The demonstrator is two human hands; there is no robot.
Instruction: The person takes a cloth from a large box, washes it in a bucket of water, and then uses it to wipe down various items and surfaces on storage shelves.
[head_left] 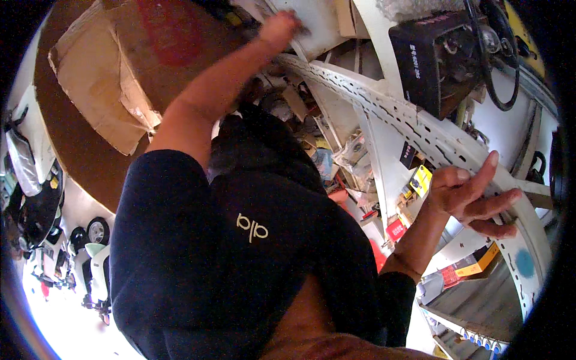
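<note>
High up in the view, my left hand [281, 31] reaches to a white shelf panel [318, 27]. Its fingers are smeared and partly hidden, so whether they grip anything does not show. My right hand [477, 198] is on the right, beside a white perforated metal shelf post [384, 99]. Its fingers are stretched apart with nothing between them, and they overlap the post; whether they touch it is unclear. A large brown cardboard box [174, 72] with a torn, lighter flap [99, 78] lies next to my left forearm.
An open black box [414, 72] with a dark cable [513, 84] looped by it sits upper right. Small packages and loose parts [354, 156] crowd the shelves beyond the post. A yellow-and-black box [477, 261] lies on a lower right shelf. Scooters [90, 258] stand lower left.
</note>
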